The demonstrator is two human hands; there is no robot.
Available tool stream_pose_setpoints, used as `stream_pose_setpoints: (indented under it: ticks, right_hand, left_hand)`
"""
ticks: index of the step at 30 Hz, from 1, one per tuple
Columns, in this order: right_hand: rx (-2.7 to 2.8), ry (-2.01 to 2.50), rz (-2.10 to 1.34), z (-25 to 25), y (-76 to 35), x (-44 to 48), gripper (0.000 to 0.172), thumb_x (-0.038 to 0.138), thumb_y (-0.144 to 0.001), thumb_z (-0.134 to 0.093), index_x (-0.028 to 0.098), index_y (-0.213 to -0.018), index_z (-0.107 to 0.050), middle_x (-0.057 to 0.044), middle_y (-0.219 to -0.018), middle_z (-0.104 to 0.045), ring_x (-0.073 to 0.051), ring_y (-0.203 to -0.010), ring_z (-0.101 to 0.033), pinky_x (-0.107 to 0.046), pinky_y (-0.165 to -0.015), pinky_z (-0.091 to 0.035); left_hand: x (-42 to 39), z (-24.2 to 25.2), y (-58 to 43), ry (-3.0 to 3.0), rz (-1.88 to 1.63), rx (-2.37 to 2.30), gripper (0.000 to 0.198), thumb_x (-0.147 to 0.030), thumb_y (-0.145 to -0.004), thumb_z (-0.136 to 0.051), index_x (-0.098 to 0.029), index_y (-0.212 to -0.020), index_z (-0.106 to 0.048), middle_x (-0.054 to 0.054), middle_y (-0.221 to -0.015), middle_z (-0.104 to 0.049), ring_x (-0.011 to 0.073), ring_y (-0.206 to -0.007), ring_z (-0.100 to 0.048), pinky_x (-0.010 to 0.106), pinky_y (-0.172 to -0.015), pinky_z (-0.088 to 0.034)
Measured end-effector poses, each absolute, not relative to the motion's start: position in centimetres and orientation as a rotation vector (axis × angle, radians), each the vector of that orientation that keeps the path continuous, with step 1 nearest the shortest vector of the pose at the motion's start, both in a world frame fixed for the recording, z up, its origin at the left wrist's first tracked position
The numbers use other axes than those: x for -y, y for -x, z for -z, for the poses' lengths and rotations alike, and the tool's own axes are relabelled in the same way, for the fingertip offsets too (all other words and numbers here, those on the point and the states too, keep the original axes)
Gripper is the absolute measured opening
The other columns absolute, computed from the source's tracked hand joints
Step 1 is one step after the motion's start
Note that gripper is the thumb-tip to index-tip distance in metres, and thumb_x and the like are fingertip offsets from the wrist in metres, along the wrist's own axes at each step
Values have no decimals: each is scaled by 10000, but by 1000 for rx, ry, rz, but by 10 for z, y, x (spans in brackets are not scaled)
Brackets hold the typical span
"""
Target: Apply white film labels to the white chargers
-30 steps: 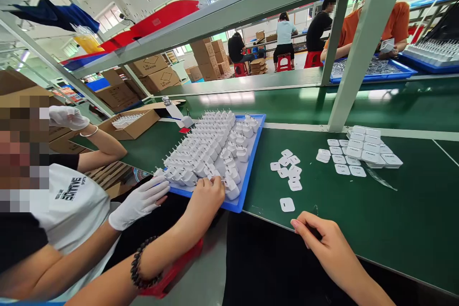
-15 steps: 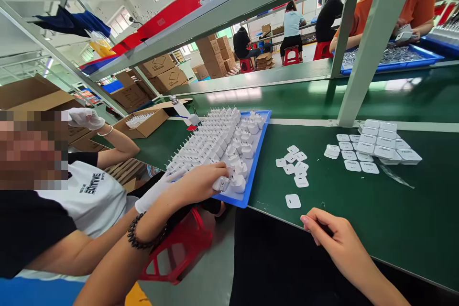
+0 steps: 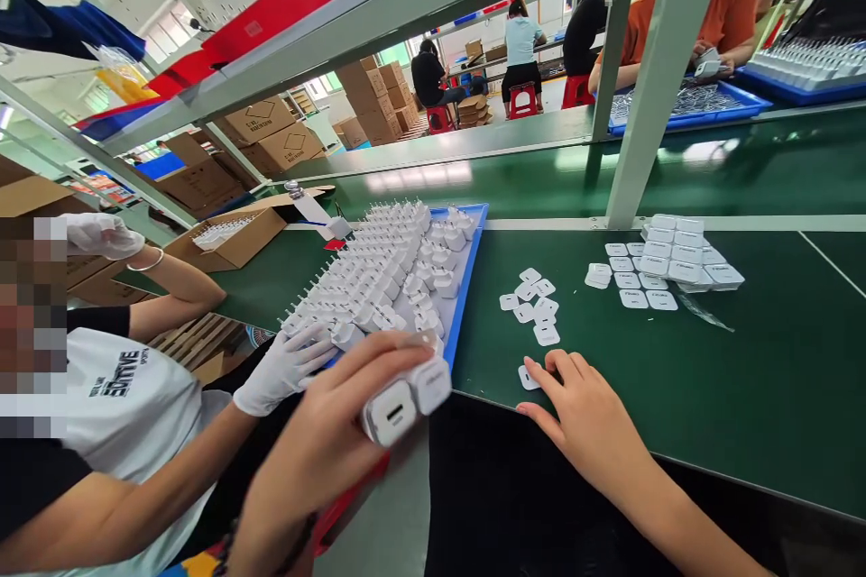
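Observation:
My left hand is closed around two white charger plugs, lifted in front of the blue tray. One end face shows a dark port slot; the other has small print. On the tray stand rows of similar white chargers, prongs up, with more lying loosely on its right side. My right hand is at the table's front edge, thumb and fingers apart. Its index fingertip touches a white square cover plate, partly hidden by the finger. Beyond it lies a loose scatter of such plates.
Stacked sheets of white plates lie on the green table further right. At left, a co-worker's gloved hand rests by the tray. A metal post rises behind the table. An open carton stands at back left.
My left hand has drawn back from the tray toward me, bringing the two chargers with it. My right hand has moved left and opened, onto the single plate. The view has shifted right.

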State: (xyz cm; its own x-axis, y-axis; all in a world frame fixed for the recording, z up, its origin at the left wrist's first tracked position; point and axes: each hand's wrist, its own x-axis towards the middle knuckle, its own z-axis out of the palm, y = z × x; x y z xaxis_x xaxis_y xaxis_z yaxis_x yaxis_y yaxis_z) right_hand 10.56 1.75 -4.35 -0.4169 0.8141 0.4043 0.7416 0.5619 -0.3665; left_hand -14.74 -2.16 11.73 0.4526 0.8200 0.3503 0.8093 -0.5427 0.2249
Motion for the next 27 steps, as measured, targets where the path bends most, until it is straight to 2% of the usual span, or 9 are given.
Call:
stream_pose_setpoints:
  ticks: [3, 6, 8, 10, 13, 15, 17, 21, 27]
  right_hand:
    - [2258, 1058, -45, 50, -110, -11, 254, 224, -963, -587, 98, -1147, -709, -123, -917, -656, -263, -787, -603, -395, -664, -514]
    - [2159, 935, -150, 49, -118, -2, 267, 169, -1019, -449, 123, -1006, -711, -61, -729, -620, -199, -641, -556, -332, -595, -453]
    - [2019, 975, -481, 41, -123, 2, 298, 203, -1037, -419, 157, -886, -672, -28, -663, -592, -165, -578, -528, -296, -553, -420]
    - [1808, 1078, -940, 32, -127, 5, 310, 307, -1041, -433, 190, -822, -619, -13, -656, -600, -148, -561, -530, -271, -537, -413]
    - [1396, 1094, -1516, 19, -130, 6, 298, 463, -1000, -499, 216, -849, -568, -16, -715, -675, -156, -611, -593, -271, -607, -473]
    - [1180, 1023, -1709, 14, -130, 6, 312, 512, -958, -554, 218, -856, -562, -29, -756, -703, -180, -683, -644, -294, -678, -514]
    - [1124, 1022, -1705, 10, -128, 7, 342, 525, -906, -629, 203, -796, -597, -18, -727, -662, -175, -683, -634, -281, -672, -515]
    - [1186, 1071, -1583, 3, -125, 10, 372, 527, -838, -719, 178, -719, -673, 17, -613, -538, -114, -543, -498, -227, -525, -442]
    - [892, 877, -1916, -3, -110, 10, 477, 582, -687, -836, 152, -694, -631, -26, -562, -661, -106, -439, -564, -234, -500, -482]
  left_hand:
    - [19, -85, 116, -2420, -873, -1340, 372, -188, -826, -748, -243, -1177, -638, 65, -1119, -689, 199, -1004, -696, 258, -858, -562]
    - [11, -52, 95, -2200, -1047, -1359, 381, -195, -768, -812, -232, -1121, -672, 63, -1080, -694, 196, -973, -689, 279, -856, -568]
    - [8, -35, 86, -2078, -1159, -1396, 377, -204, -754, -826, -236, -1102, -683, 58, -1070, -695, 194, -964, -682, 295, -861, -569]
    - [7, -24, 78, -1999, -1262, -1427, 382, -207, -750, -828, -242, -1103, -684, 53, -1065, -699, 193, -963, -676, 307, -865, -570]
    - [8, -17, 69, -1971, -1355, -1447, 390, -191, -755, -819, -246, -1115, -680, 50, -1065, -708, 191, -979, -675, 305, -864, -570]
    - [8, -15, 65, -1982, -1390, -1443, 389, -170, -757, -811, -244, -1116, -678, 48, -1065, -709, 186, -983, -678, 290, -849, -576]
    - [6, -15, 62, -2002, -1416, -1443, 390, -149, -759, -802, -238, -1117, -677, 50, -1064, -709, 182, -978, -681, 278, -836, -584]
    - [4, -13, 60, -2066, -1444, -1460, 387, -123, -771, -776, -223, -1131, -674, 64, -1082, -698, 184, -971, -692, 286, -854, -596]
    - [-1, -7, 60, -2205, -1469, -1393, 409, -68, -797, -700, -204, -1181, -658, 83, -1140, -676, 194, -1031, -699, 275, -898, -602]
